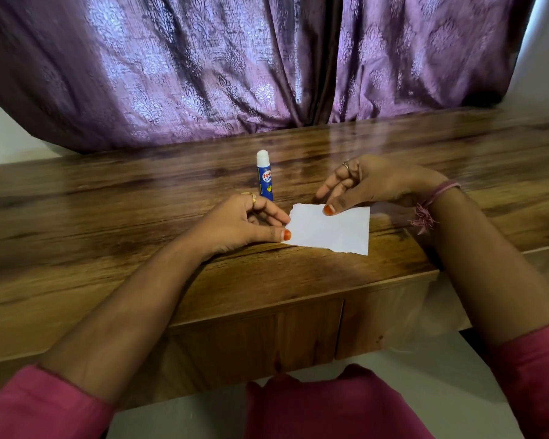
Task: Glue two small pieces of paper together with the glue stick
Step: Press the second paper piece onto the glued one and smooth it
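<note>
Only the one head view here, looking down over both forearms at a glossy brown wood-grain counter (108, 217) with a purple patterned curtain (203, 58) hanging behind it.

The white rectangular paper with torn edges (330, 231) lies flat near the front edge of the counter. I honestly can't tell if that's one piece or two stacked (the left edge looks slightly doubled, but it's too fine to call). The left hand (238, 224) is at the paper's 9 o'clock side, thumb and forefinger pinching that edge, other fingers curled. The right hand (371, 185) comes in from 1 o'clock with its thumb pressed down on the paper's top edge, the remaining fingers loosely bent and raised above the counter, not holding anything.

The blue glue stick with a white top (264, 175) stands upright at about 11 o'clock from the paper, just behind the left hand, and nobody's touching it. I can't make out whether that white end is a cap or bare glue.

My read: this is the lining-up or pressing stage, both hands squaring the paper on the counter. If the glue has gone on already, the next move just calls for firm, even pressure along the overlap while the pinched edge stays put. If not, one hand has to let go and reach to 11 o'clock for the stick, with the other pinning the paper so it doesn't slide.
</note>
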A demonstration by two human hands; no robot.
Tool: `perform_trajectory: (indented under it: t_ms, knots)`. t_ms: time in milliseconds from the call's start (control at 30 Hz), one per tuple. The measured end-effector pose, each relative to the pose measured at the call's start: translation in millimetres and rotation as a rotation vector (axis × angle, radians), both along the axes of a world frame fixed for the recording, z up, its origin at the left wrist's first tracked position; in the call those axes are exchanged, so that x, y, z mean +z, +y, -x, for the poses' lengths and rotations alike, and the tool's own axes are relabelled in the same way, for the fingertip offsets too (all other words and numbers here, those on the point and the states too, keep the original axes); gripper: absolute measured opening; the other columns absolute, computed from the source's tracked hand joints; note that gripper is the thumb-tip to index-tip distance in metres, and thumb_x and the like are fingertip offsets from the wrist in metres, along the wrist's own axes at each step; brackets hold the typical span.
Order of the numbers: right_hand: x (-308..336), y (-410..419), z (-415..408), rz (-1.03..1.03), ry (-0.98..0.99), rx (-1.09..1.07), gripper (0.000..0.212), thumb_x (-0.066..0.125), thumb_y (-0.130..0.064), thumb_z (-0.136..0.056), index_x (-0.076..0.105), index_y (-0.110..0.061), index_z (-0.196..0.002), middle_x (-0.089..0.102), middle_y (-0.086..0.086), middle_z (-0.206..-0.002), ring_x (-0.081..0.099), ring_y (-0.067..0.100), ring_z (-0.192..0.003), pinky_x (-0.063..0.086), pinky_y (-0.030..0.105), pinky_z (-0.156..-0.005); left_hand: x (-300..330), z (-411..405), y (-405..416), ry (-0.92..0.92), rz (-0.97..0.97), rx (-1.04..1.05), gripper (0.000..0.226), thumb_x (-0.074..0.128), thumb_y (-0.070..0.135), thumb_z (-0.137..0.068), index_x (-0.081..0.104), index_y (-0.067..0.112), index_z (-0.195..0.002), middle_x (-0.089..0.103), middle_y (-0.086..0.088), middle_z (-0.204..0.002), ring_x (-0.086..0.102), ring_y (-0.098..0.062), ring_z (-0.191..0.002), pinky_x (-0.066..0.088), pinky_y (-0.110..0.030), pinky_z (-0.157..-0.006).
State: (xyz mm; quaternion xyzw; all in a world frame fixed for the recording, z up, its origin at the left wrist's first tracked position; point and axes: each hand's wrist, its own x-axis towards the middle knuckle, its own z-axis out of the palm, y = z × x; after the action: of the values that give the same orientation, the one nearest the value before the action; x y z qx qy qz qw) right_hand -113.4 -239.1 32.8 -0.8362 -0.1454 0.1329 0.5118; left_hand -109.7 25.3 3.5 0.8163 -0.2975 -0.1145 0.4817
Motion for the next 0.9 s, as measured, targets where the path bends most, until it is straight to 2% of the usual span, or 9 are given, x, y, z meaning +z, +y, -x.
perform_trajectory:
  t_ms: [100, 233, 500, 733, 900]
  knots:
    - [0.4, 0.1, 0.5, -0.006, -0.002, 0.008, 0.041, 0.082, -0.011, -0.064, 0.069, -0.007, -0.103, 0.077, 0.008, -0.082, 0.073, 0.016, -0.076, 0.059, 0.022, -0.064, 0.9, 1.1, -0.4, -0.008, -0.002, 0.002, 0.023, 0.081, 0.013, -0.069, 0.072, 0.018, -0.089, 0.066, 0.017, -0.066, 0.052, 0.01, -0.053, 0.039, -0.004, -0.051]
    - [1.9, 0.9, 2.8, -0.005, -0.006, 0.018, 0.041, 0.081, -0.011, -0.064, 0.068, -0.006, -0.103, 0.077, 0.009, -0.081, 0.074, 0.015, -0.074, 0.056, 0.02, -0.058, 1.6, 1.1, 0.3, -0.016, -0.008, 0.01, 0.023, 0.082, 0.017, -0.067, 0.072, 0.021, -0.087, 0.067, 0.016, -0.068, 0.053, 0.009, -0.055, 0.04, -0.005, -0.052]
    - [4.7, -0.7, 6.2, 0.0, -0.028, 0.027, 0.045, 0.08, -0.013, -0.064, 0.067, -0.005, -0.107, 0.076, 0.01, -0.085, 0.073, 0.016, -0.078, 0.058, 0.022, -0.066, 1.8, 2.2, -0.2, -0.014, -0.002, 0.005, 0.022, 0.082, 0.015, -0.068, 0.072, 0.02, -0.087, 0.067, 0.018, -0.067, 0.053, 0.009, -0.055, 0.04, -0.005, -0.054]
    - [4.9, -0.4, 6.3, -0.011, -0.002, 0.032, 0.045, 0.079, -0.007, -0.066, 0.065, -0.003, -0.108, 0.077, 0.008, -0.084, 0.074, 0.015, -0.077, 0.055, 0.018, -0.062, 1.6, 2.4, 0.1, -0.024, -0.005, 0.014, 0.022, 0.083, 0.019, -0.066, 0.072, 0.022, -0.085, 0.067, 0.018, -0.067, 0.053, 0.009, -0.055, 0.04, -0.005, -0.053]
    - [4.4, 0.2, 5.5, -0.005, -0.01, 0.016, 0.043, 0.08, -0.011, -0.063, 0.068, -0.006, -0.104, 0.076, 0.01, -0.084, 0.073, 0.015, -0.078, 0.056, 0.019, -0.063, 2.4, 2.8, 0.1, -0.019, -0.011, 0.016, 0.023, 0.083, 0.021, -0.065, 0.072, 0.022, -0.085, 0.067, 0.018, -0.067, 0.053, 0.009, -0.056, 0.041, -0.005, -0.053]
